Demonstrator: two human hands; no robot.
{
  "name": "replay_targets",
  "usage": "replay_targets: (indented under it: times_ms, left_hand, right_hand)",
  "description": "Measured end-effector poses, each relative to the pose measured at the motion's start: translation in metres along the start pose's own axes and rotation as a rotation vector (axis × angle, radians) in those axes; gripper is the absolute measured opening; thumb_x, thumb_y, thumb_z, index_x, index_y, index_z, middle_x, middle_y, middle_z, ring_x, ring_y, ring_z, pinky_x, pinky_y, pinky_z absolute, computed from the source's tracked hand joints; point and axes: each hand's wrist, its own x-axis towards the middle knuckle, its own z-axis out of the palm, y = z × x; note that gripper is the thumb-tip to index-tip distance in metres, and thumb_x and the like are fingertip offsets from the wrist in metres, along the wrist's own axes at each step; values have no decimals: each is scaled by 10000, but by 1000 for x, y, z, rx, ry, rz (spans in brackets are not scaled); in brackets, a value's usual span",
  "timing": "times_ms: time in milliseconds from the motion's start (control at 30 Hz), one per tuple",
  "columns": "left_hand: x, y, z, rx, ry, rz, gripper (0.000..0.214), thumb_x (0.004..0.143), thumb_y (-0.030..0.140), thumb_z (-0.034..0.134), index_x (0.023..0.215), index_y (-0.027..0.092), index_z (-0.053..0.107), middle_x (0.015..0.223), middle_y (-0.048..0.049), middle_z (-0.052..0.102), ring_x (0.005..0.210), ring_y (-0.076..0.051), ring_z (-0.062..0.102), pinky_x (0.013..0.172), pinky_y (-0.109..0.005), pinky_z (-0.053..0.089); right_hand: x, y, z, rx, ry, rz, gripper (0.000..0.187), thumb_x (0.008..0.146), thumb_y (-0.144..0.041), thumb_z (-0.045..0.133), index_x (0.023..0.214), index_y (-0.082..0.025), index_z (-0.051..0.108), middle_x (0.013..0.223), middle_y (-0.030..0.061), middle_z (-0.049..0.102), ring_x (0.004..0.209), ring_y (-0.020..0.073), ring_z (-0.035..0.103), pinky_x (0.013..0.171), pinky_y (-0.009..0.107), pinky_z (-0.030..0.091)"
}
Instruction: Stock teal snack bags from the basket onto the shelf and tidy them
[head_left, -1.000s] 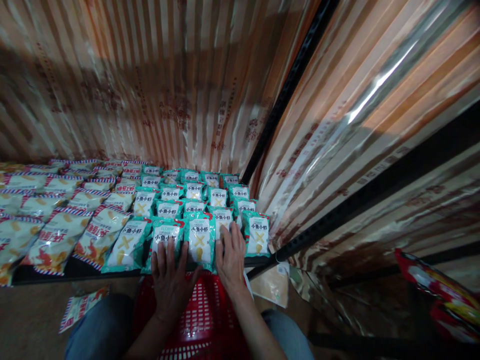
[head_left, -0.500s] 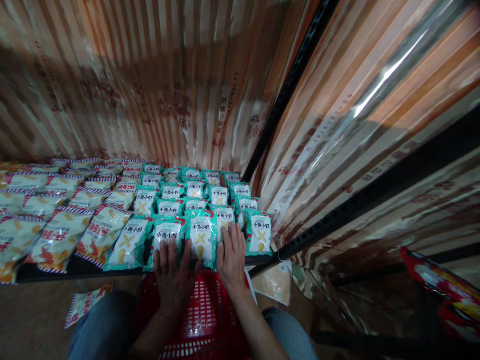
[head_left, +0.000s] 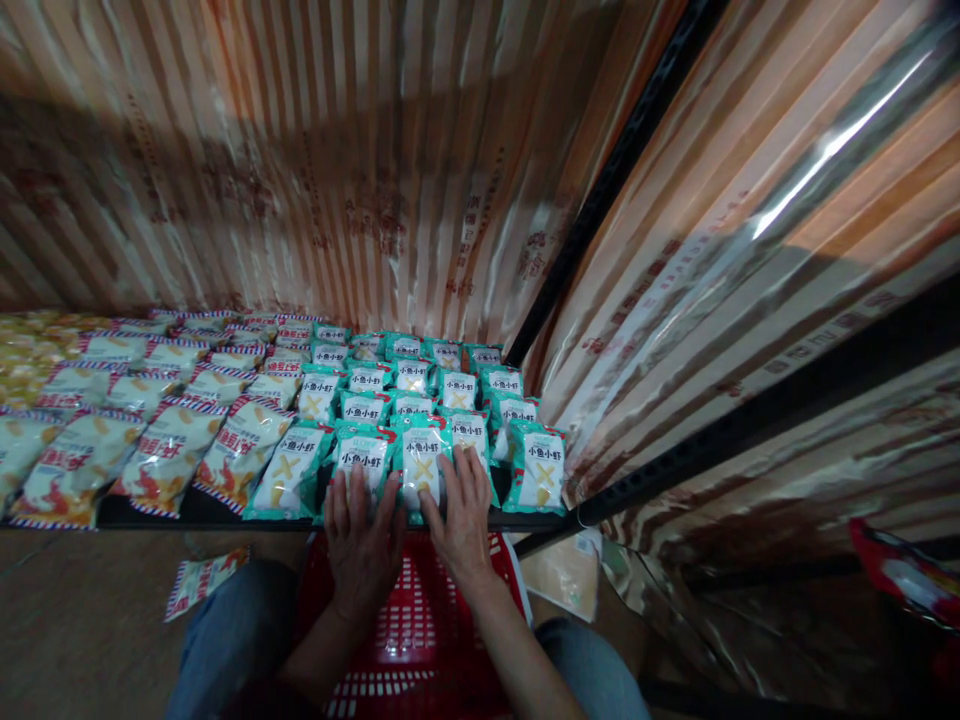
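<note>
Right hand (head_left: 463, 520) drawn slightly inward above the red basket (head_left: 442, 670), thumb spread

Since half a second ago, the right thumb has been brought across to the lower front of the middle green bag (head_left: 424, 445), straight beyond the basket; the left hand (head_left: 364, 540) has been kept in place.

Beyond the basket's left part, the second green bag (head_left: 361, 450) is touched by the left fingers, stretched and slightly parted. Beyond its right part, the fourth green bag (head_left: 471, 432) is covered low by the right fingers, also extended. Nothing is seen gripped; how hard they press cannot be told. Flat fingertips may be used because puffy bags could be dented by a pinch.

On the black shelf (head_left: 206, 518) beyond the basket, green bags are ranked with prints outward, presumably for reading. Red-printed bags (head_left: 172, 455) are ranked farther left, seemingly sorted by kind. One packet (head_left: 206, 580) lies on the floor left of the basket.
</note>
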Motion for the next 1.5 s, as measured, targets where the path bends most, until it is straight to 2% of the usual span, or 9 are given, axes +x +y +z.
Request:
replay_targets:
  times_ms: [167, 300, 433, 600, 700, 800, 1033, 1267, 1500]
  left_hand:
    - [0, -10, -10, -16, -11, -73, 744, 799, 225, 612, 1438, 261, 234, 1546, -123, 88, 1398, -375, 134, 1058, -577, 292]
    - [-2, -13, -12, -31, -52, -32, 663, 795, 231, 617, 1394, 236, 332, 1544, -123, 104, 1399, -371, 131, 1062, -553, 305]
    - [-1, -13, -8, -28, -50, -9, 583, 804, 196, 599, 1349, 208, 394, 1530, -144, 154, 1394, -361, 168, 1050, -525, 332]
    - [-2, -14, -5, -29, -19, -12, 569, 822, 167, 572, 1354, 235, 381, 1523, -148, 175, 1394, -345, 181, 1043, -528, 326]
    - [-3, -13, -4, -44, -16, -26, 563, 827, 175, 570, 1353, 228, 377, 1519, -160, 173, 1395, -353, 166, 1039, -546, 320]
    - [-5, -14, -4, -30, -13, -20, 537, 823, 200, 586, 1328, 211, 405, 1501, -184, 211, 1376, -359, 224, 1005, -524, 364]
    - [-2, -17, -4, -63, 68, 37, 477, 820, 181, 586, 1278, 191, 454, 1490, -187, 240, 1364, -350, 259, 1012, -508, 364]
    - [0, -22, 1, -52, 38, 23, 494, 823, 251, 595, 1284, 144, 453, 1494, -219, 208, 1374, -378, 218, 1017, -530, 353]
    - [0, -25, 6, -81, 15, 49, 505, 829, 228, 583, 1308, 162, 434, 1514, -194, 168, 1389, -362, 184, 1048, -517, 329]
  right_hand:
    - [-2, -5, -2, 8, 4, -28, 519, 890, -309, 515, 1372, -205, 355, 1436, 154, 372, 1378, 313, 234, 1029, 565, 323]
    - [-9, -8, 0, 5, -25, -46, 543, 870, -335, 552, 1362, -189, 374, 1421, 161, 391, 1369, 313, 253, 1031, 554, 338]
    - [-13, -11, 3, 42, -77, -82, 493, 877, -285, 540, 1339, -180, 404, 1426, 162, 380, 1364, 292, 271, 1033, 519, 375]
    - [-14, -17, 6, 108, -12, -52, 377, 879, -220, 523, 1254, -205, 490, 1485, 127, 281, 1382, 289, 234, 1037, 519, 385]
    - [-15, -19, 9, 138, -1, -42, 349, 880, -208, 521, 1228, -190, 505, 1462, 141, 314, 1376, 284, 247, 1037, 517, 389]
    - [-16, -19, 10, 142, -10, -39, 345, 888, -215, 515, 1231, -189, 496, 1439, 149, 344, 1368, 281, 259, 1029, 527, 395]
    - [-9, -27, 13, 118, 72, -1, 312, 899, -175, 475, 1207, -180, 522, 1489, 134, 263, 1380, 288, 225, 1041, 550, 365]
    - [-8, -34, 16, 52, 60, -2, 341, 895, -117, 438, 1211, -192, 542, 1494, 117, 269, 1374, 279, 239, 1028, 530, 384]
    - [-10, -31, 18, -3, 23, 7, 325, 891, -106, 434, 1170, -193, 577, 1457, 121, 341, 1359, 278, 268, 1010, 516, 403]
